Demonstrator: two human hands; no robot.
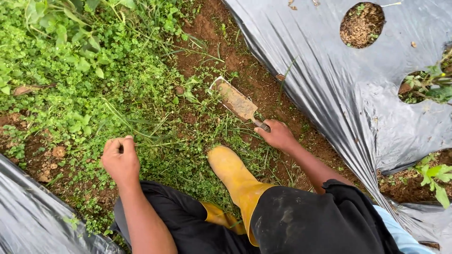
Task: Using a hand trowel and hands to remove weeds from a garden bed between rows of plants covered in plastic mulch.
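Trowel: rusty flat blade with a short dark handle, gripped in the right hand; blade tip rests on bare soil, angled up and left, just beyond the yellow boot.
Right hand: closed around the trowel handle, knuckles up, arm stretched over the right knee.
Left hand: curled into a loose fist over the weeds, thumb against the forefinger; whether it pinches a grass blade, cannot tell.
Boot: yellow rubber boot, toe pointing forward into the weeds, between the two hands.
Trousers: black trousers, dusty on the right knee.
Ground: reddish-brown soil furrow, thinly grassed near the boot.
Weeds: dense green weeds along the furrow's left side.
Cover: grey plastic mulch sheet on the right bed, with round planting holes; another strip at the lower left corner.
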